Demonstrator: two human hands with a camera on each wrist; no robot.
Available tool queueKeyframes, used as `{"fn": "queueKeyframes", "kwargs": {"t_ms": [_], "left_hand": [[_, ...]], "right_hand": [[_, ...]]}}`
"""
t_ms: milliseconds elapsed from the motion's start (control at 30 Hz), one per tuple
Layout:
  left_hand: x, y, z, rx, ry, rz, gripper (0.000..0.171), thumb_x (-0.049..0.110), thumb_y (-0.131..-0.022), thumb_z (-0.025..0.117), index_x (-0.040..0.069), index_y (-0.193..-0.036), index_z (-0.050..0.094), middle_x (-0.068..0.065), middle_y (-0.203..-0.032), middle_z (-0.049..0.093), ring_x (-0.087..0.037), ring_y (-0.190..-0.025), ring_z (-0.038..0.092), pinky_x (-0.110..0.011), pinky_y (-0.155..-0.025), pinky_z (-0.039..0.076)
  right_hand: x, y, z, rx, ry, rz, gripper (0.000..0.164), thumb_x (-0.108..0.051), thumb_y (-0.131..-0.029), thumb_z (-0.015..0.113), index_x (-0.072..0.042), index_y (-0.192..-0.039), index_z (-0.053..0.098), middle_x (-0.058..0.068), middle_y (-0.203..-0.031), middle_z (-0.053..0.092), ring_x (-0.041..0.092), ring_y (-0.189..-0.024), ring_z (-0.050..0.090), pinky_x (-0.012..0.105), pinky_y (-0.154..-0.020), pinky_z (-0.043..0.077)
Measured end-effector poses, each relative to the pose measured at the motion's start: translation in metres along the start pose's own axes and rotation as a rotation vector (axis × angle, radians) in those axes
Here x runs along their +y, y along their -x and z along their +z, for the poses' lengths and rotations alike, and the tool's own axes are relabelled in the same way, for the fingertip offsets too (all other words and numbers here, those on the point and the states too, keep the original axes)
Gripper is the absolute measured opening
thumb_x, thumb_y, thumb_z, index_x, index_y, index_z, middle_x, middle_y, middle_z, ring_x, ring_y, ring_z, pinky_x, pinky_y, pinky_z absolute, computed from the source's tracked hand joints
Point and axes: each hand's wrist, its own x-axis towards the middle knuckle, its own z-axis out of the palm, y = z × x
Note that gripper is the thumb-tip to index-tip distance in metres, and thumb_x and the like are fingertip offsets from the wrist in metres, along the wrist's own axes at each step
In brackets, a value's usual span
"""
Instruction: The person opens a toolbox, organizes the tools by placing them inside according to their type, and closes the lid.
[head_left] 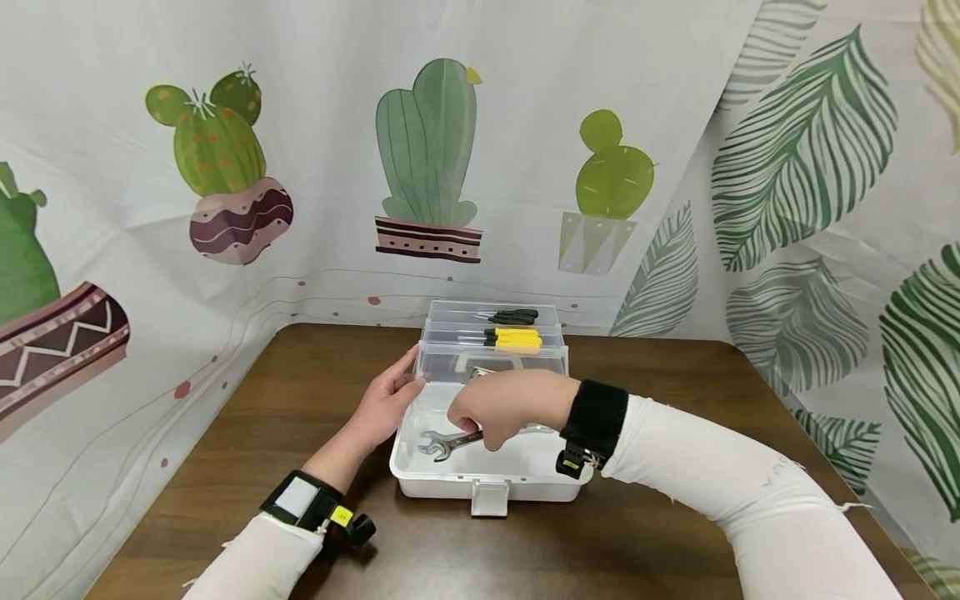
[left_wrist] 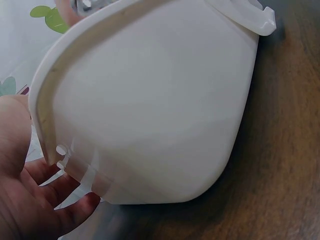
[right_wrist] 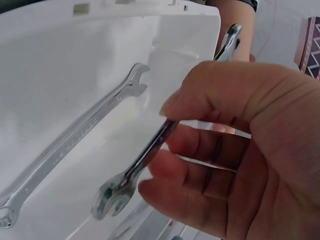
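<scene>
An opened white toolbox (head_left: 442, 487) stands on the table with clear trays raised at its back. My right hand (head_left: 506, 408) reaches over the box and pinches a shiny metal wrench (right_wrist: 150, 150) between thumb and fingers. Beside it, a second wrench (right_wrist: 80, 132) lies on the white bottom of the box. At the box's back left corner, my left hand (head_left: 382, 404) holds the side edge, the thumb over the rim and the fingers (left_wrist: 75, 212) around the outside near the hinge.
Black-handled tools (head_left: 516, 317) lie in the top clear tray, and yellow-handled screwdrivers (head_left: 517, 337) in the tray below. A metallic item (head_left: 478, 372) shows partly behind my right hand. The brown table (head_left: 637, 533) meets a printed cloth (head_left: 525, 167) behind.
</scene>
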Motion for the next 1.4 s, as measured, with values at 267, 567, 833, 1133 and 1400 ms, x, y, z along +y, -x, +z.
{"fn": "queueKeyframes", "kwargs": {"t_ms": [267,567,833,1133,1400], "left_hand": [[-0.001,-0.001,-0.001,-0.003,-0.023,-0.014,0.06,0.022,-0.108,0.052,0.032,-0.163,0.028,-0.031,-0.145,0.056,-0.046,-0.134,0.055,-0.057,-0.105,0.051],[-0.003,-0.002,0.0,-0.004,-0.042,-0.008,0.061,0.023,-0.108,0.052,0.031,-0.163,0.028,-0.03,-0.144,0.057,-0.043,-0.134,0.056,-0.05,-0.106,0.051],[-0.001,-0.003,0.002,-0.016,-0.062,-0.002,0.061,0.024,-0.109,0.052,0.031,-0.164,0.027,-0.029,-0.144,0.059,-0.036,-0.131,0.06,-0.034,-0.1,0.054],[0.001,-0.003,0.001,-0.011,-0.069,0.002,0.061,0.023,-0.109,0.052,0.031,-0.164,0.027,-0.028,-0.144,0.058,-0.036,-0.129,0.062,-0.041,-0.101,0.055],[0.0,0.0,-0.001,0.004,-0.076,-0.016,0.061,0.024,-0.108,0.053,0.031,-0.163,0.028,-0.028,-0.144,0.058,-0.036,-0.131,0.061,-0.045,-0.104,0.053]], "right_hand": [[-0.017,-0.01,0.006,-0.021,0.242,0.06,0.024,-0.007,-0.083,0.077,-0.022,-0.082,0.059,-0.01,-0.072,0.056,0.01,-0.065,0.05,0.025,-0.059,0.045],[-0.032,-0.015,0.018,-0.008,0.487,0.066,0.014,-0.015,-0.088,0.076,-0.024,-0.087,0.065,-0.01,-0.078,0.062,0.01,-0.066,0.056,0.029,-0.064,0.054],[-0.037,-0.018,0.026,-0.085,0.532,0.087,0.011,-0.02,-0.093,0.072,-0.025,-0.087,0.064,-0.009,-0.08,0.065,0.009,-0.065,0.056,0.029,-0.063,0.056],[-0.03,-0.02,0.031,-0.191,0.454,0.108,0.012,-0.016,-0.092,0.072,-0.023,-0.086,0.065,-0.008,-0.075,0.059,0.011,-0.067,0.049,0.028,-0.067,0.054],[-0.026,-0.023,0.038,-0.228,0.374,0.098,0.012,-0.011,-0.093,0.072,-0.02,-0.087,0.066,-0.007,-0.075,0.056,0.011,-0.067,0.047,0.026,-0.066,0.051]]}}
